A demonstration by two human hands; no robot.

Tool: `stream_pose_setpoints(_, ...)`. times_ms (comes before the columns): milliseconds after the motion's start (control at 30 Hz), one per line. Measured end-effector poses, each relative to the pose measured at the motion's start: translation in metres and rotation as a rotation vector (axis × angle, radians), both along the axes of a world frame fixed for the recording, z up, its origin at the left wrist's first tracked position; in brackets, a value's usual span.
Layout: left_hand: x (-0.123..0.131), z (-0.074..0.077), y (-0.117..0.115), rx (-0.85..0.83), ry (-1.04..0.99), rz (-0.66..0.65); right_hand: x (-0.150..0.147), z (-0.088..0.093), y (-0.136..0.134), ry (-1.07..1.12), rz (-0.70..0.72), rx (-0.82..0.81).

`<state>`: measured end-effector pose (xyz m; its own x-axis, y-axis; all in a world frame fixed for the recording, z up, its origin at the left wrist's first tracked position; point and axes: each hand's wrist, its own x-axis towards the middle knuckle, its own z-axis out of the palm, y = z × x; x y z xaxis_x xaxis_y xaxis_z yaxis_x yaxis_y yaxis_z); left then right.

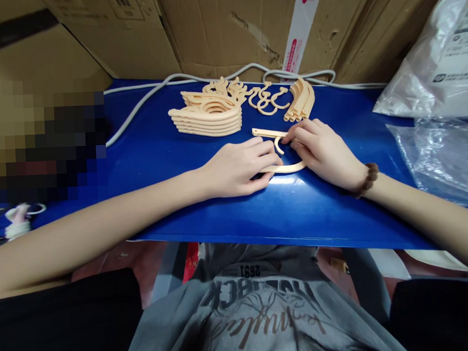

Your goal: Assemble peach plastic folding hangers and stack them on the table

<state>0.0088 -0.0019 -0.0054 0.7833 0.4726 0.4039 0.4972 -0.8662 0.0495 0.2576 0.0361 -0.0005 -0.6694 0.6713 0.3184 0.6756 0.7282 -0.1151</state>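
Observation:
On the blue table (179,157) both hands work on one peach plastic hanger piece (286,168). My left hand (239,167) is closed, pinching the curved lower part of the piece at its left end. My right hand (322,151) is closed too, with fingertips pinching the small hook and the straight bar (265,133) at the top. A wooden bead bracelet (368,179) sits on my right wrist. The middle of the piece is hidden under my fingers.
Behind the hands lie a stack of assembled peach hangers (208,114), loose hooks (267,99) and a bundle of curved bars (301,100). A grey cable (145,96) runs along the back. Cardboard boxes (219,26) stand behind; plastic bags (437,135) at right.

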Motion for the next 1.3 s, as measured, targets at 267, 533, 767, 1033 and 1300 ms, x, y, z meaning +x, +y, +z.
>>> stream_pose_setpoints(267,0.0,-0.002,-0.001,-0.005,-0.062,-0.014,0.001,-0.002,0.001,0.035,0.045,-0.01)
stream_pose_setpoints(533,-0.002,-0.003,-0.003,-0.03,-0.049,0.079,0.002,-0.002,0.0,-0.024,0.004,0.059)
stream_pose_setpoints(767,-0.001,-0.003,-0.002,-0.024,-0.055,0.085,-0.002,0.006,-0.012,-0.065,0.037,0.391)
stream_pose_setpoints(1033,0.0,0.005,-0.002,0.014,-0.25,0.204,-0.006,0.013,-0.019,-0.029,0.362,0.367)
stream_pose_setpoints(1300,-0.002,0.004,0.003,0.016,-0.286,0.241,-0.009,0.008,-0.019,-0.134,0.455,0.322)
